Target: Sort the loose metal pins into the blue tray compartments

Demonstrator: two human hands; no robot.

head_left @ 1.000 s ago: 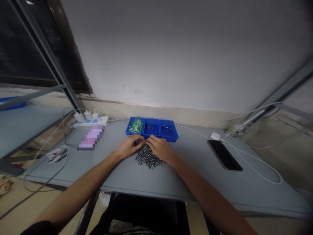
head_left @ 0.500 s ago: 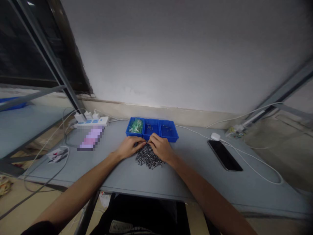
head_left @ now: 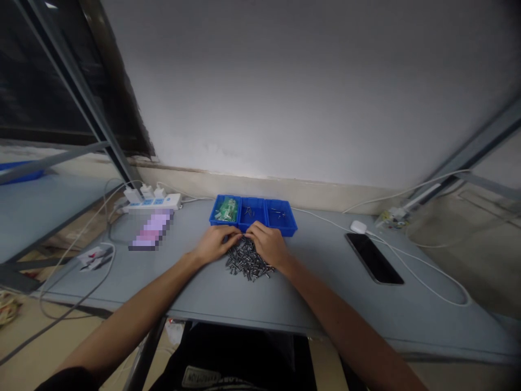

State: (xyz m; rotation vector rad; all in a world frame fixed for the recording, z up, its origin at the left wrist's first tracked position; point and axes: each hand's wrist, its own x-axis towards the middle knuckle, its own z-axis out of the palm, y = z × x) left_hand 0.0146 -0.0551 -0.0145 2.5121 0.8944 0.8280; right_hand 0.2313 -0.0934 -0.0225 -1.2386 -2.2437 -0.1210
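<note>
A heap of small dark metal pins (head_left: 246, 262) lies on the grey table (head_left: 317, 282) in front of me. My left hand (head_left: 214, 244) and my right hand (head_left: 268, 244) rest at the far edge of the heap, fingertips pinched together and meeting over it. What they pinch is too small to make out. Just behind the hands stands a blue tray (head_left: 253, 215) with three compartments; the left one holds green parts, the other two a few pins.
A black phone (head_left: 373, 257) lies at the right with a white charger (head_left: 358, 226) and cable. A white power strip (head_left: 152, 202) and a blurred pink object (head_left: 150, 231) sit at the left. Cables trail off the table's left edge.
Both hands shifted slightly away from me toward the tray, then stayed nearly still over the heap.
</note>
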